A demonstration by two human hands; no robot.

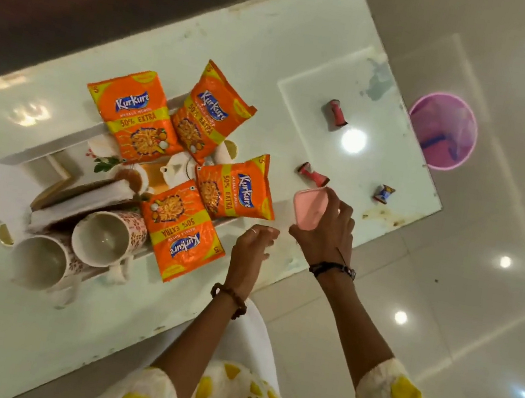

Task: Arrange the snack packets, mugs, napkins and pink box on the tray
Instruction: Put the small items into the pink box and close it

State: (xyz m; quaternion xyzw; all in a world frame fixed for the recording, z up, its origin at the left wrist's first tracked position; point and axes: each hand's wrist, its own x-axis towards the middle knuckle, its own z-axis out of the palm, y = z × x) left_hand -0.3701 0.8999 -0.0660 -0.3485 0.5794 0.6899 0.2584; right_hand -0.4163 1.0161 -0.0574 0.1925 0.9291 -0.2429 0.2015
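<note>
Pink box [309, 206] – rounded, plain, right hand [324, 233] gripping

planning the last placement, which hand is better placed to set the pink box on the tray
Right. The right hand already has its grip on the pink box, just beside the tray. The left hand is open and holds nothing.

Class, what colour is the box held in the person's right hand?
Pink: the box in the right hand shows best in the head view.

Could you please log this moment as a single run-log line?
right hand: holds pink box | left hand: empty, open | snack packets, mugs, napkins: on tray
</note>
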